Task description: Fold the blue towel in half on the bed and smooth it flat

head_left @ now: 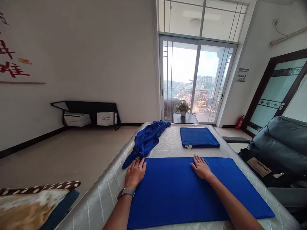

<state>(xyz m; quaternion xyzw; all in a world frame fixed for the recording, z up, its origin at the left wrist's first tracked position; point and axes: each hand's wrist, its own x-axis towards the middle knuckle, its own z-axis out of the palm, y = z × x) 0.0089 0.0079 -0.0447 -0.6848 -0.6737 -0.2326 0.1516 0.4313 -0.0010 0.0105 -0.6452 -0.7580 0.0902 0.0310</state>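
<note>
A blue cloth (177,191), smooth and folded into a long rectangle, lies across the near part of the white quilted mattress (107,191). My left hand (136,172) rests flat at its far left corner, beside the tip of a crumpled blue cloth (148,137). Toward the middle of the far edge, my right hand (200,167) presses flat with fingers spread. Beyond it sits a neat stack of folded blue cloths (199,137), with white tags at its front edge. Neither hand grips anything.
A potted plant (183,108) stands on a dark chair (185,119) past the mattress's far end. To the right is a dark leather armchair (283,143) holding a card (259,166). A patterned blanket (31,207) lies at the lower left.
</note>
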